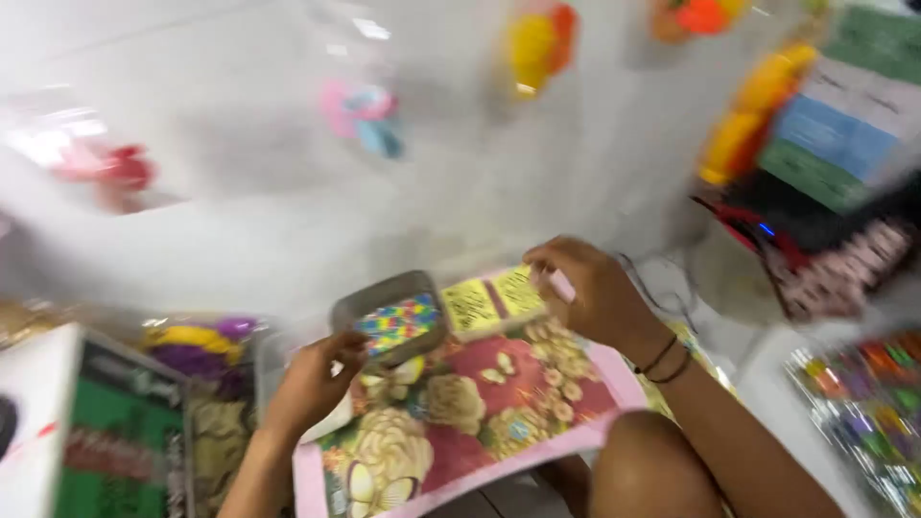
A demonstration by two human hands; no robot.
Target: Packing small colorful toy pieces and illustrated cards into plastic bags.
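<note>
Our right hand (593, 293) pinches a small pink piece at the far edge of the flowered board (460, 412), fingers closed on it beside the yellow cards (494, 302) lying on that board. Our left hand (312, 384) grips the board's near-left side, thumb touching the grey tray of coloured beads (391, 317) resting at its upper left corner. Left of the board sits a green-and-white box (91, 432).

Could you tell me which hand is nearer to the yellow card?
Right. The right hand touches the yellow card at its right edge; the left hand is lower left, by the bead tray.
</note>
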